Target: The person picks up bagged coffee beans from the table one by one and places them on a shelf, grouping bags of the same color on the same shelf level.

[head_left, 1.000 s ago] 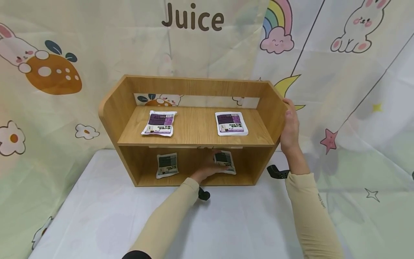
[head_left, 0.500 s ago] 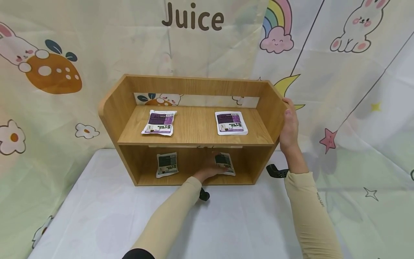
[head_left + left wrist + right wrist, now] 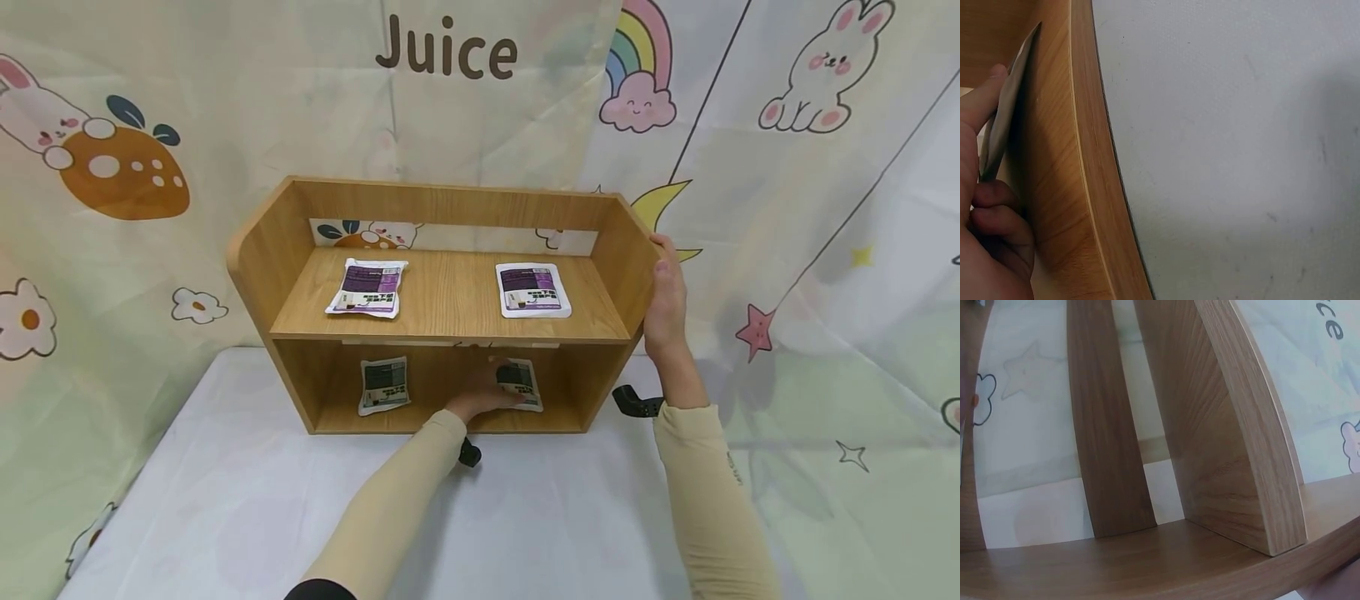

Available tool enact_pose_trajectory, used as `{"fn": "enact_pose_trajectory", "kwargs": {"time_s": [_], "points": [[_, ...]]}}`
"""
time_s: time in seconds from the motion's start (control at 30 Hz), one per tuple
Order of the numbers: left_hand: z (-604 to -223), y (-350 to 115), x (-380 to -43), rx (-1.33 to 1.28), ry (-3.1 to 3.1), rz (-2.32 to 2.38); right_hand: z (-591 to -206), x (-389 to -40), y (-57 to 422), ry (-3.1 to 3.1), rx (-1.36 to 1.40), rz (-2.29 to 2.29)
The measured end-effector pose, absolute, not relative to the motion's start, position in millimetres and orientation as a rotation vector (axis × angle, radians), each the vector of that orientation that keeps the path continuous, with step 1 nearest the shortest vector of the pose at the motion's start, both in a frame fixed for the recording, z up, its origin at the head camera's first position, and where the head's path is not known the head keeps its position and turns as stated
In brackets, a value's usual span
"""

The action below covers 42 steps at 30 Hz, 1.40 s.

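Observation:
A two-tier wooden shelf [image 3: 450, 329] stands on the white-covered table. In its lower compartment, my left hand [image 3: 480, 393] holds a white packet with a dark green label [image 3: 519, 382], thumb on the front and fingers curled at its lower edge. The left wrist view shows that packet [image 3: 1005, 112] edge-on, leaning, close to the wooden board. My right hand [image 3: 666, 300] grips the shelf's right side panel from outside; in the right wrist view, only a bit of the hand [image 3: 1341, 581] shows past the panel. Left of my left hand stands another green-labelled packet [image 3: 385, 386].
Two purple-labelled white packets, one on the left [image 3: 367, 288] and one on the right [image 3: 533, 290], lie on the upper tier. Behind the shelf hangs a printed cloth [image 3: 480, 133] with cartoon figures. The white table [image 3: 247, 483] spreads in front.
The packet in my left hand has come down slightly within the lower compartment. My right hand keeps its place on the side panel. The head view has shifted a little.

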<state>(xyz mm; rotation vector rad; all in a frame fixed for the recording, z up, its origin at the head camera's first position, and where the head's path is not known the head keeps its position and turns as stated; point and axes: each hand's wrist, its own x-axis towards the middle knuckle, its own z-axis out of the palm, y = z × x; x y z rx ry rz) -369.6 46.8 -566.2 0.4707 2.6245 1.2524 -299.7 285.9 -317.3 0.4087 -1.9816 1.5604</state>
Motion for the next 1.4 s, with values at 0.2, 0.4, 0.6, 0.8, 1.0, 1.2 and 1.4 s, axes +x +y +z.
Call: {"fn": "enact_pose_trajectory", "kwargs": {"time_s": [0.2,0.4,0.6,0.8,1.0,1.2,1.4], "points": [[-563.7,47.7,-366.2,0.440,2.590,1.271,-315.7,-297.9,284.4,-1.950,0.439,1.583],[-561.2,47.9,-359.5,0.387,2.621,1.275,-317.1,-297.8,283.1,-1.926,0.449,1.600],[-569.4,50.2,-359.1,0.390,2.767,1.143,-318.6,-298.0,284.0,-1.948,0.429,1.587],[-562.4,41.0,-350.6,0.440,2.887,1.165,-318.7,-300.6,280.9,-1.907,0.463,1.612],[-563.7,28.6,-336.0,0.457,2.923,1.189,-319.2,-302.5,280.0,-1.916,0.446,1.593],[-558.7,13.7,-301.7,0.473,2.830,1.162,-318.4,-300.6,282.7,-1.926,0.458,1.578],[-555.9,-23.2,-267.8,0.551,2.746,1.195,-318.0,-301.9,281.4,-1.928,0.452,1.591]]}}
